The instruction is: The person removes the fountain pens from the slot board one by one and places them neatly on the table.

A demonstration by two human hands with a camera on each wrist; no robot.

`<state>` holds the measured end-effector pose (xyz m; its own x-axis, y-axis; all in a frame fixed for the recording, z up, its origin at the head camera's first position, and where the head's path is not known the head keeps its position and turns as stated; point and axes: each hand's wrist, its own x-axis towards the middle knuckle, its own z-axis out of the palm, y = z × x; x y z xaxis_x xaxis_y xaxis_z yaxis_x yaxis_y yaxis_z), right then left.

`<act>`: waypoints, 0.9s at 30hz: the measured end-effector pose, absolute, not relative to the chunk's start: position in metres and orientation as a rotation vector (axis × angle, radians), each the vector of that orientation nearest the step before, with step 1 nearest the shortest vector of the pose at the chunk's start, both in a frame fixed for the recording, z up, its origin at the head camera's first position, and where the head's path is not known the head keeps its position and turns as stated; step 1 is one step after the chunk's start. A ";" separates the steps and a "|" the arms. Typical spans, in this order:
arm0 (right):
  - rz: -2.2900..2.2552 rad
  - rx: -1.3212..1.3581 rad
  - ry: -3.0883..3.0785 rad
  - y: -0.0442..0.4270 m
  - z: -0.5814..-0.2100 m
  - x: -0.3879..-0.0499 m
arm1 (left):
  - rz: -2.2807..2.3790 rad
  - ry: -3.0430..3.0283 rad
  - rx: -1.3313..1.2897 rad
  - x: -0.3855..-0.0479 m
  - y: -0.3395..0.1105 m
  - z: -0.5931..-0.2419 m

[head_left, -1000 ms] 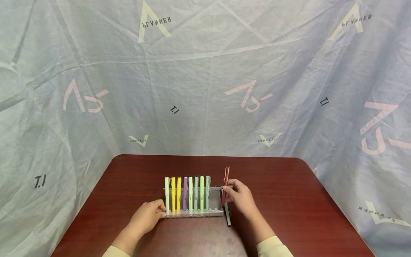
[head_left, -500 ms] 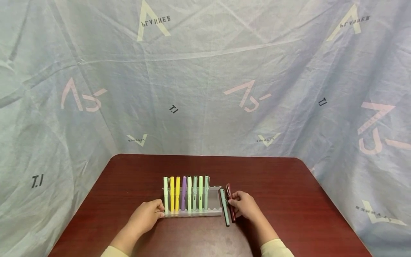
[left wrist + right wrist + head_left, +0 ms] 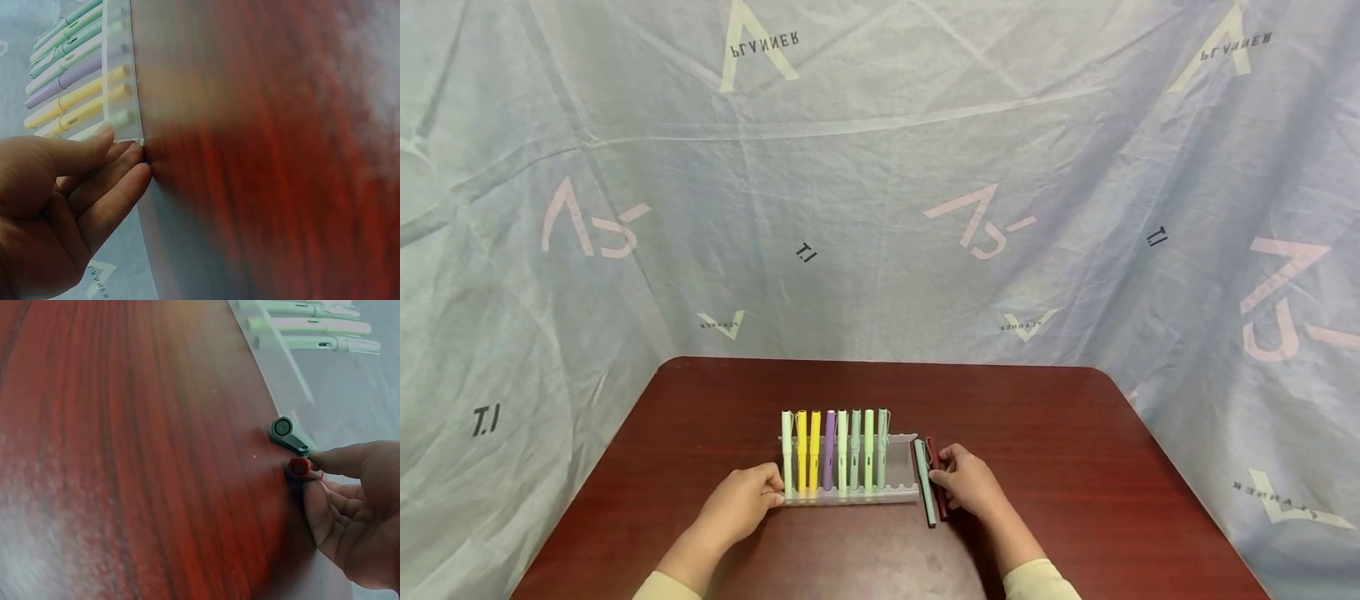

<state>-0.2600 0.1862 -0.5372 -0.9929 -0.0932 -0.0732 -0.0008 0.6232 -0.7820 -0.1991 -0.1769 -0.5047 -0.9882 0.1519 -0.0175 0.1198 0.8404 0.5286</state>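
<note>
1. The dark red pen (image 3: 300, 467) is at the right of the rack, just beside the grey-green pen (image 3: 927, 487); you cannot tell whether it rests fully on the bench (image 3: 1037, 433).
2. Expect it to handle as light, stiff and rather slick, ready to roll but not especially fragile. Take hold around mid-barrel, clear of the clip.
3. Your right hand (image 3: 970, 482) has its fingers closed on the red pen, thumb on the side towards the grey-green one.
4. That neighbour lies slanted near the rack's right end; whether the two pens touch is hard to tell.
5. The clear rack (image 3: 898, 497) looks light and stiff, so it could slide if nudged; a corner is a sound place to steady it. Eight pens (image 3: 829, 450) stand in its left part.
6. Your left hand (image 3: 747, 500) pinches the rack's left front corner between thumb and fingers.
7. Against a second ago, the red pen has come down from upright at the rack's right end; against half a second ago, it sits closer to the grey-green one. Your left hand keeps its corner.
</note>
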 end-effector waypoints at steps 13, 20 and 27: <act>-1.336 -0.125 2.732 0.185 -0.539 -0.258 | 0.848 2.953 0.218 -0.198 -0.179 -0.503; -1.311 -0.157 2.730 0.185 -0.536 -0.256 | 0.849 2.964 0.225 -0.199 -0.180 -0.502; -1.156 -0.130 2.954 0.181 -0.525 -0.258 | 0.836 2.939 0.224 -0.200 -0.179 -0.504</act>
<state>-0.2584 0.1808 -0.5246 -0.9961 -0.0641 0.0609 -0.0884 0.7315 -0.6760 -0.1999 -0.1794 -0.5044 -0.9863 0.1612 -0.0347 0.1187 0.8405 0.5287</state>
